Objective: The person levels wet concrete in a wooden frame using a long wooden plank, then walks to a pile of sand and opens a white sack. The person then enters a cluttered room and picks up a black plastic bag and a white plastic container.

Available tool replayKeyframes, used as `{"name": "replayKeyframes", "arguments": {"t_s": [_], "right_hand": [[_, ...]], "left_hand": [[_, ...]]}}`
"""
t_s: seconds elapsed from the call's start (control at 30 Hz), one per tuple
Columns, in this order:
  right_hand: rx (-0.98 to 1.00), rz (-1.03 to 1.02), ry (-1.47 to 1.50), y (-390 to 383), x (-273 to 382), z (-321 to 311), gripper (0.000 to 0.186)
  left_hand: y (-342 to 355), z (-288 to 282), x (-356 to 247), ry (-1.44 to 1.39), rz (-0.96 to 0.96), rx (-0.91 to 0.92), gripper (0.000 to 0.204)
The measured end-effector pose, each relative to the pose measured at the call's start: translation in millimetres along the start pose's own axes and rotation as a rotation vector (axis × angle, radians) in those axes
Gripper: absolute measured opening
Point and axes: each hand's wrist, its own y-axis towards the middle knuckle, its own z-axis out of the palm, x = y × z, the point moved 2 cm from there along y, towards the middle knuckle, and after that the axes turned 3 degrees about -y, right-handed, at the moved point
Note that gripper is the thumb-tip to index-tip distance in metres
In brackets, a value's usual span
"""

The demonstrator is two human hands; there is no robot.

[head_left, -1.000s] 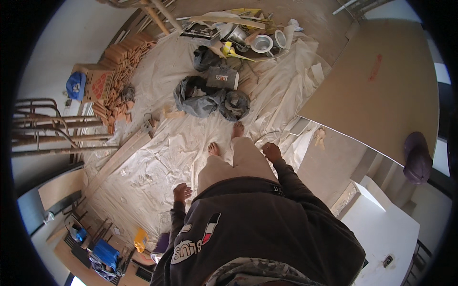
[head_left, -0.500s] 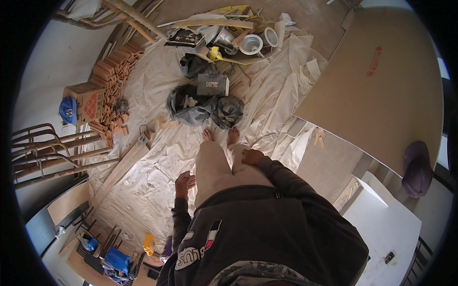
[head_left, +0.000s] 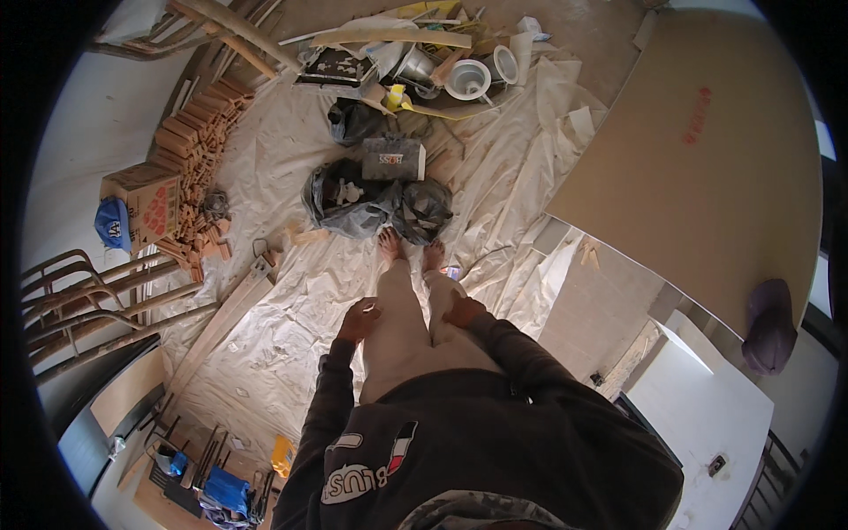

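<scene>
My left hand point(head_left: 358, 320) hangs beside my left thigh, fingers loosely bent and nothing visible in them. My right hand point(head_left: 462, 311) lies against the front of my right thigh, its fingers loosely laid on the light trousers point(head_left: 402, 309) and partly hard to make out. Just beyond my bare feet point(head_left: 391, 244) sit black plastic bags point(head_left: 351, 216) with debris in the open one. A dark grey box-shaped bag point(head_left: 394, 159) rests behind them. Both hands are well apart from these things. A small colourful item point(head_left: 452, 272) lies by my right foot.
Crumpled plastic sheeting point(head_left: 265, 362) covers the floor. Scrap with metal pots point(head_left: 467, 80) lies at the far side. At left are stacked bricks point(head_left: 190, 132), a cardboard box point(head_left: 146, 203), metal frames point(head_left: 97, 309) and a plank point(head_left: 221, 322). A large brown board point(head_left: 680, 168) bearing a cap point(head_left: 770, 327) stands right.
My left hand has moved forward and slightly right, its fingers more bent. My right hand has shifted slightly down along the thigh. The view has shifted a little.
</scene>
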Motion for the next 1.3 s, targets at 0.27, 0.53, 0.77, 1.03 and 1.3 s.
{"name": "replayKeyframes", "arguments": {"t_s": [0.27, 0.53, 0.77, 1.03, 1.3], "right_hand": [[-0.119, 0.115, -0.006, 33, 9, 31, 0.099], [-0.188, 0.129, 0.037, 48, 19, 26, 0.098], [-0.245, 0.124, -0.022, 66, 13, 36, 0.091], [-0.190, 0.174, 0.005, 70, 11, 34, 0.083], [-0.184, 0.173, 0.030, 69, 7, 30, 0.079]], "left_hand": [[87, -22, 54, 0.180, -0.024, -0.107, 0.050], [175, -52, 72, 0.216, -0.107, -0.278, 0.056], [254, -70, 64, 0.295, 0.019, -0.344, 0.076], [313, -73, 38, 0.408, 0.076, -0.432, 0.086], [342, -90, 62, 0.627, -0.131, -0.401, 0.075]]}}
